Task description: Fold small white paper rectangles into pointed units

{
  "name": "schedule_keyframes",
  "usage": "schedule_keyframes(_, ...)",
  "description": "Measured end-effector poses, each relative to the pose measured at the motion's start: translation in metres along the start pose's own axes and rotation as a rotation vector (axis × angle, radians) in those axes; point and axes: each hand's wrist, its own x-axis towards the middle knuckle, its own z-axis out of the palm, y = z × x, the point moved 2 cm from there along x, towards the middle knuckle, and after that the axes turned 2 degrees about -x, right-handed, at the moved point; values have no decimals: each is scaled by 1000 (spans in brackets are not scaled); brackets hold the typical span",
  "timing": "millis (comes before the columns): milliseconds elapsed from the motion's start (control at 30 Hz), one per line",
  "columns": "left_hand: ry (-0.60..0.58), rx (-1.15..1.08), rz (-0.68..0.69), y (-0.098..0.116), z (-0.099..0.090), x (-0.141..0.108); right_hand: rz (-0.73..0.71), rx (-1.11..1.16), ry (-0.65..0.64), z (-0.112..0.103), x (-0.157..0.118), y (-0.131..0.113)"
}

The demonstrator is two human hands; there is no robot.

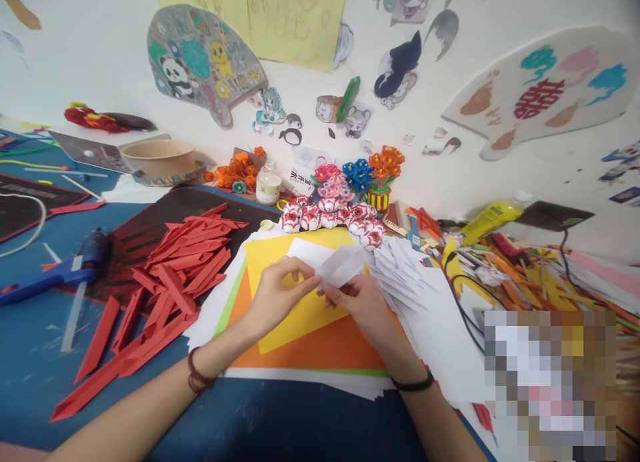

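Both hands meet over a yellow sheet (280, 315) that lies on an orange sheet (320, 349) and a stack of white and green paper. A small white paper (343, 265) is pinched between the thumb and fingers of my left hand (283, 289). My right hand (357, 302) grips the same paper from its lower right side, fingers curled. Another white piece (303, 250) shows behind the fingers, partly hidden. Cut white slips (403, 275) lie fanned out to the right.
Folded red strips (175, 282) are heaped at the left, beside a blue glue gun (87, 262). Red-and-white paper flowers (330, 215) line the back. A yellow bottle (495, 215), black cable and paper scraps (540, 275) fill the right.
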Motion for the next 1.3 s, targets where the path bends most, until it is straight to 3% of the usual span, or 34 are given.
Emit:
schedule_keyframes(167,24,-42,-69,0,-2,1,31,15,22,0,0,-1)
schedule_keyframes(500,-104,-87,-194,-10,2,2,7,-68,15,-4,0,0)
schedule_keyframes(667,-101,-164,-261,-13,4,1,5,-91,3,-5,0,1)
schedule_keyframes(1300,-129,-196,-235,-16,4,0,-22,-119,-68,-9,-1,2)
